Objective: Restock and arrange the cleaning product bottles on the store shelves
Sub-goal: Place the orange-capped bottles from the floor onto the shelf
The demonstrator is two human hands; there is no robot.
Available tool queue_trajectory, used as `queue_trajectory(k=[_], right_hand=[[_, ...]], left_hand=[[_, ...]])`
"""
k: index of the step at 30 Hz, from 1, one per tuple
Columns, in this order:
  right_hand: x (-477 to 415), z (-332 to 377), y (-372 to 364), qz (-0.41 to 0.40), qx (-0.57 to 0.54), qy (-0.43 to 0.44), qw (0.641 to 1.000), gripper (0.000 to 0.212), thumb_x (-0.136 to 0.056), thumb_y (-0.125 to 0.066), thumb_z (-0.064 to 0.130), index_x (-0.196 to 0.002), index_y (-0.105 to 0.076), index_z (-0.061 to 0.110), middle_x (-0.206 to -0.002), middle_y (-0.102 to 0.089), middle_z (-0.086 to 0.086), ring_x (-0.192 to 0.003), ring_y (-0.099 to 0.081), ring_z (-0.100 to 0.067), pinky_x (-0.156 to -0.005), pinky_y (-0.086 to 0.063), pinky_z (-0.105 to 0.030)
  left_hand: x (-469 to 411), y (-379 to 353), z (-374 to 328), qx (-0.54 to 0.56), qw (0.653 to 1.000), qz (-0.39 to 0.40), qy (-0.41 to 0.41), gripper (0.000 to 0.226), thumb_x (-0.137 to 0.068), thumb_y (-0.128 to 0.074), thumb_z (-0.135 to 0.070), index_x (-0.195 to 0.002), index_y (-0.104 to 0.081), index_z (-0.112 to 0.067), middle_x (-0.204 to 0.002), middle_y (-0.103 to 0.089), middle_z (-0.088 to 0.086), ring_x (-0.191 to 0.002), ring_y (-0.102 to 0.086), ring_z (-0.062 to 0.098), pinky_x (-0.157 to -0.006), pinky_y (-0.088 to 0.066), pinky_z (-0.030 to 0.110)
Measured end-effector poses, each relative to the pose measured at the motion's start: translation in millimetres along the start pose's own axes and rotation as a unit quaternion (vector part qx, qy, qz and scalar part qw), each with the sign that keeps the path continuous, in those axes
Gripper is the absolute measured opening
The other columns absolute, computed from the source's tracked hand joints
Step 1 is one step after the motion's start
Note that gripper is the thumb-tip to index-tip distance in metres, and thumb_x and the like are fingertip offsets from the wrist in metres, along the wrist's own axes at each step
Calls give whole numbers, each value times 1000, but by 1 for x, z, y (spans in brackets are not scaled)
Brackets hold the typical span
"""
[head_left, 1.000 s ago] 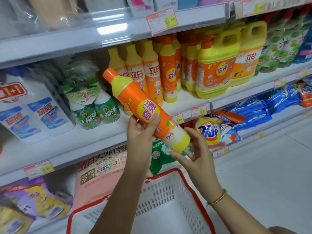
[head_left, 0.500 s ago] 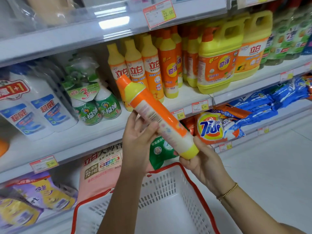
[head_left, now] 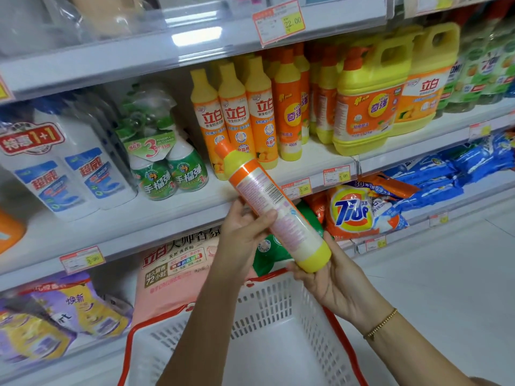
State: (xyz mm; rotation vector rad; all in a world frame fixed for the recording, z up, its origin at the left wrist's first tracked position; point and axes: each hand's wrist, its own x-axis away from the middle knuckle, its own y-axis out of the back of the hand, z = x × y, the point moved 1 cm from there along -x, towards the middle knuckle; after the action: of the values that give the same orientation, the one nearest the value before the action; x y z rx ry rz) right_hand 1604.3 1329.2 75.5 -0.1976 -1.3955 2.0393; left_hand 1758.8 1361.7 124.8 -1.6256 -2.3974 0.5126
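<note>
left thumb (head_left: 266, 218): pressed across the near face of the bottle; other fingers wrap behind it, mostly hidden
left hand (head_left: 243, 235): grasps the bottle at mid-body; forearm comes up from bottom centre
right fingers (head_left: 296, 267): curled under the yellow base; thumb up along its right side
right hand (head_left: 334, 280): cups and grips the bottom end; gold bracelet (head_left: 381, 324) on the wrist
bottle (head_left: 267, 199): orange-and-yellow dish soap; held in the air by both hands, tilted; orange cap far and left, base near and right; back label with barcode faces the camera; in front of the middle shelf edge, above the basket; cap overlaps the shelf row in view, contact cannot be told
basket (head_left: 264, 310): white slotted walls, red rim; near, below the hands
middle shelf (head_left: 167, 218): row of upright orange bottles (head_left: 237, 115) at centre; yellow jugs (head_left: 367, 107) to the right; green spray bottles (head_left: 172, 174) and white bottles (head_left: 69, 168) to the left
lower shelf: Tide bag (head_left: 354, 210) right of the bottle; blue packs (head_left: 446, 168) further right; pink bag (head_left: 178, 263) left of the left arm
price tag (head_left: 278, 20): top shelf edge, reads 22.00
</note>
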Motion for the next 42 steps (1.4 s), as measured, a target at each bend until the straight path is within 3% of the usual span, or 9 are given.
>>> queue_trajectory(k=[3, 7, 10, 13, 17, 20, 29, 35, 42], right_hand=[[-5, 2, 1, -54, 196, 128, 971, 47, -85, -64, 28, -130, -53, 19, -126, -61, -14, -102, -67, -24, -78, -59, -37], [-7, -5, 1, -121, 484, 279, 821, 61, -77, -76, 17, -128, -47, 35, -119, -55, 11, -101, -61, -2, -75, -56, -23], [-5, -5, -5, -53, 391, 242, 886, 54, -73, -76, 27, -123, -54, 25, -104, -62, 1, -77, -63, -8, -60, -52, -20], [-3, 0, -8, 9, 187, 122, 975, 63, -58, -87, 31, -114, -63, 14, -96, -67, -13, -69, -64, -17, -52, -52, -20], [1, 2, -9, 76, 77, 3, 994, 78, -67, -80, 51, -124, -50, 8, -74, -66, -13, -40, -57, -16, -33, -36, -15], [0, 3, -10, 58, 115, -31, 991, 85, -50, -82, 67, -113, -69, 11, -82, -65, -14, -46, -59, -11, -41, -43, -16], [19, 16, -24, 53, 335, 71, 938, 65, -82, -33, 57, -53, -68, 9, -47, -57, -11, -38, -51, -15, -44, -40, -19], [20, 42, -8, -38, 419, 133, 897, 65, -80, -45, 67, -95, -72, 9, -75, -69, -15, -63, -64, -21, -57, -50, -23], [16, 76, -8, -112, 638, 187, 739, 74, -64, -74, 60, -128, -54, 30, -101, -69, 10, -95, -65, -5, -83, -55, -28]], left_hand=[[7, -5, 9, -56, 992, -101, -59, 60, -68, -81, -4, -121, -55, -13, -115, -68, 10, -108, -66, 23, -96, -51, 43], [15, -18, 4, -100, 970, -182, -123, 47, -71, -81, -3, -110, -59, -18, -106, -71, -2, -97, -68, 8, -86, -54, 26], [13, -16, -8, -76, 983, -119, -117, 49, -74, -78, -6, -115, -58, -24, -110, -70, -5, -100, -68, 7, -80, -54, 20], [11, -8, -9, -46, 996, -13, -79, 60, -70, -79, -21, -125, -57, -16, -121, -67, 6, -114, -63, 23, -96, -50, 41], [13, -6, 2, -25, 999, 21, -7, 57, -65, -80, -23, -117, -57, -17, -116, -69, 8, -110, -64, 28, -91, -53, 44], [12, -6, 0, -4, 999, -29, 18, 53, -68, -82, -25, -116, -60, -16, -115, -69, 12, -106, -66, 31, -75, -58, 40], [2, -4, -15, 111, 989, -16, 100, 57, -74, -59, -37, -122, -56, -7, -102, -73, 10, -91, -71, 19, -74, -60, 35], [7, -7, -7, 97, 982, 44, 155, 47, -80, -53, -35, -118, -57, -7, -97, -74, 10, -87, -72, 20, -76, -59, 36], [9, -29, 42, -234, 970, 61, 10, 65, -71, -76, 1, -128, -53, -21, -112, -70, -5, -99, -69, 11, -80, -57, 28]])
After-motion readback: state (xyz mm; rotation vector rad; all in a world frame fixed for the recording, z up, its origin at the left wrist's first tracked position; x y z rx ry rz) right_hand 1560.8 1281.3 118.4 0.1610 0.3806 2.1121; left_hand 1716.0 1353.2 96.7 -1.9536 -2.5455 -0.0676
